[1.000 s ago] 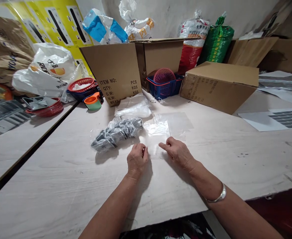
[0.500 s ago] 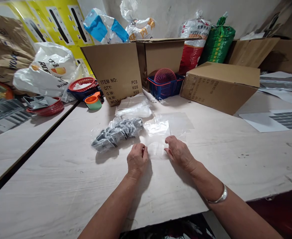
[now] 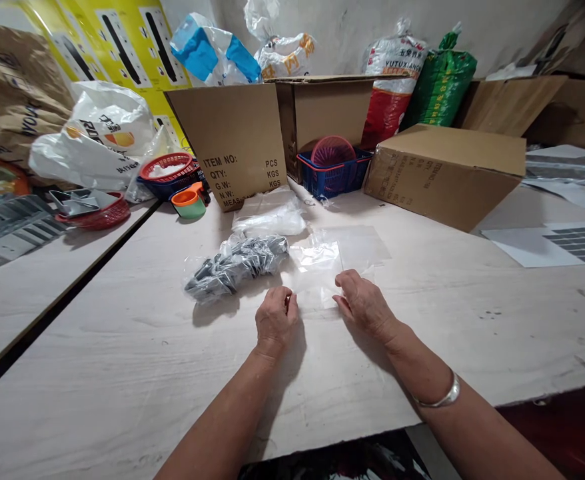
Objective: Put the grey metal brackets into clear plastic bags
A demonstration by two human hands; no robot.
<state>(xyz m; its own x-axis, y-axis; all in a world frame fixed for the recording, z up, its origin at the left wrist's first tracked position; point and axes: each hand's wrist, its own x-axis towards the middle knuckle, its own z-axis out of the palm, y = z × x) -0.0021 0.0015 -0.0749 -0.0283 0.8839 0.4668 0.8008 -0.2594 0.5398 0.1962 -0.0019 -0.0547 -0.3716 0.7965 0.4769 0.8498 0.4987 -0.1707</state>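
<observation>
Left hand (image 3: 276,320): fingers (image 3: 287,303) curled tight at the lower left edge of the clear plastic bag (image 3: 317,263), pinch can't be confirmed. Right hand (image 3: 365,307): fingers (image 3: 345,288) held together on the bag's lower right edge, grip unclear. Bag lies flat on the tabletop (image 3: 122,373), mid-frame. Just left: dark items bundled in clear plastic (image 3: 235,263). Behind: crumpled plastic sheet (image 3: 270,220), cardboard box (image 3: 232,143)

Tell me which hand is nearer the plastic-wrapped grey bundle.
Left. The left hand sits just below and right of the plastic-wrapped grey bundle, not touching it; the right hand lies farther right, at the near edge of the clear plastic bag.
</observation>
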